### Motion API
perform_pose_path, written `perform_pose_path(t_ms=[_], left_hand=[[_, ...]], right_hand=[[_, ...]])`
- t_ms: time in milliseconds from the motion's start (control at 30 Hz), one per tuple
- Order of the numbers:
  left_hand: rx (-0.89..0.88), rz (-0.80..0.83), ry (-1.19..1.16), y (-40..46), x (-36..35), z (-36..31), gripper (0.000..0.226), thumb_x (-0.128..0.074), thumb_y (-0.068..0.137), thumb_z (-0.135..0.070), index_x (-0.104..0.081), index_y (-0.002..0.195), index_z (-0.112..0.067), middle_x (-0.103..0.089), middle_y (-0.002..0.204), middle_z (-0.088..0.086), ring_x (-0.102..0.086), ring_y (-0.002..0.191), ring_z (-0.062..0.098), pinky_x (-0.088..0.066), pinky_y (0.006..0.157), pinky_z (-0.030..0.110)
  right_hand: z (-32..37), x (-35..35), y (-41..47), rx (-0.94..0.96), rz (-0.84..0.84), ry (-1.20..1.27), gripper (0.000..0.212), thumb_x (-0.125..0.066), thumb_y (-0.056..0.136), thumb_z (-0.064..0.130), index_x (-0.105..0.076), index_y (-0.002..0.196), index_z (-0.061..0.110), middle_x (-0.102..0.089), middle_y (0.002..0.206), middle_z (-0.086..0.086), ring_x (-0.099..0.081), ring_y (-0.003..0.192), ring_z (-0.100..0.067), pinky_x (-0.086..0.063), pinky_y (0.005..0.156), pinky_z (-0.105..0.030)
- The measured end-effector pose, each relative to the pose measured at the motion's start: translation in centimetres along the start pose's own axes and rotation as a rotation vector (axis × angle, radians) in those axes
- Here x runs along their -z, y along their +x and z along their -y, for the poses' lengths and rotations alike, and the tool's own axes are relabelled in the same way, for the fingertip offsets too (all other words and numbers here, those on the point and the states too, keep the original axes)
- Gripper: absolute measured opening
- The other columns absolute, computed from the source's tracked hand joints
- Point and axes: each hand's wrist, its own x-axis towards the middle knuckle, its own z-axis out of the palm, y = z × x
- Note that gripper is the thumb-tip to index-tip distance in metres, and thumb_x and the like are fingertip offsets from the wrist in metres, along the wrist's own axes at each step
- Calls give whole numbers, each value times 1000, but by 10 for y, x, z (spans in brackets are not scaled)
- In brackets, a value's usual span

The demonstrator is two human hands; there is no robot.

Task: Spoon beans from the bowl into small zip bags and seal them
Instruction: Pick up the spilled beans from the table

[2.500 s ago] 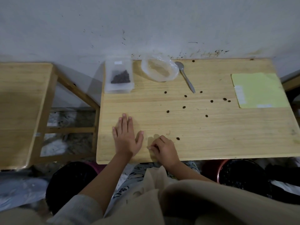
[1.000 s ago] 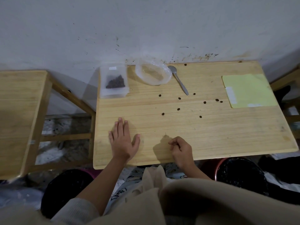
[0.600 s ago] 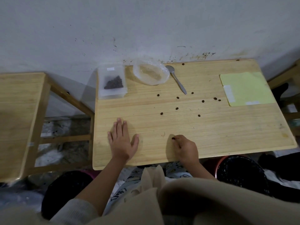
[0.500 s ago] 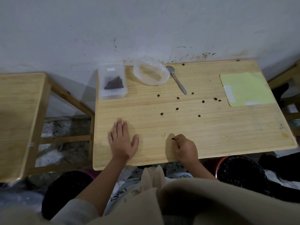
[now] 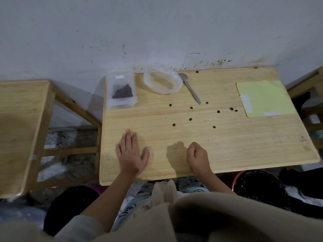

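Note:
My left hand (image 5: pixel 131 154) lies flat and open on the wooden table (image 5: pixel 244 145) near its front edge. To its right, my right hand (image 5: pixel 198 158) rests with fingers curled tight; the bean it pinched is hidden inside them. Several dark beans (image 5: pixel 190 119) lie scattered across the middle of the table. At the back stand a clear plastic bowl (image 5: pixel 180 84), which looks empty, and a metal spoon (image 5: pixel 191 90) lying to its right. A stack of small zip bags (image 5: pixel 121 91) sits at the back left corner, the top one holding a heap of beans.
A yellow-green sheet (image 5: pixel 264 97) lies at the table's right side. A second wooden table (image 5: pixel 19 128) stands to the left across a gap. A dark bucket (image 5: pixel 258 187) sits under the front right edge. The wall runs right behind the table.
My right hand slid right along the front edge, pinched a loose bean off the table and closed around it. The left hand stayed flat. The view shifted slightly.

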Motion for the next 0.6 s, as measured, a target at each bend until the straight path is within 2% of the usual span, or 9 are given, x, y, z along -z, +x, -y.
perform_pose_path(t_ms=[100,200,300,400,467,533,600], left_hand=[[-2,-6,-8,0,1,-1,76,-32,86,-57,-33,144,-9,-22,156,11,-17,143,29,-15,111,55],[-1,-8,-15,0,1,-1,75,-33,86,-57,-34,143,-8,-23,155,12,-18,143,29,-16,111,55],[-2,-8,-11,0,0,0,75,-34,85,-57,-35,143,-8,-24,155,12,-19,143,30,-17,111,56],[-4,-2,-10,0,1,0,75,-34,86,-56,-35,143,-8,-24,155,12,-20,143,30,-17,111,56],[1,-2,-10,0,1,-1,75,-35,85,-56,-35,143,-8,-24,155,12,-20,142,31,-18,110,56],[2,-1,-9,0,1,-1,75,-36,85,-56,-36,143,-7,-25,154,12,-21,142,31,-18,110,57],[-1,-2,-6,0,1,-1,75,-37,85,-55,-36,142,-7,-26,154,13,-21,142,31,-19,110,57]], right_hand=[[2,-3,5,37,86,-79,33,-37,98,14,-38,65,17,-38,56,2,-33,49,-10,-25,47,-20],[1,-7,10,26,148,-103,21,-39,99,16,-49,82,9,-47,62,1,-40,53,-9,-29,47,-19],[1,-10,12,-6,165,-49,14,-40,98,13,-52,96,8,-53,72,2,-48,61,-8,-35,51,-16],[4,-13,16,-75,149,49,22,-38,94,-1,-52,84,14,-55,77,4,-52,72,-6,-40,60,-9],[7,-13,22,-191,154,170,32,-37,90,-7,-54,74,15,-55,73,3,-50,70,-10,-40,60,-16],[12,-13,29,-259,139,252,32,-38,89,-4,-57,71,13,-53,67,2,-48,64,-12,-37,56,-21],[18,-14,38,-234,99,160,25,-44,93,8,-60,74,13,-52,63,4,-46,57,-10,-35,51,-21]])
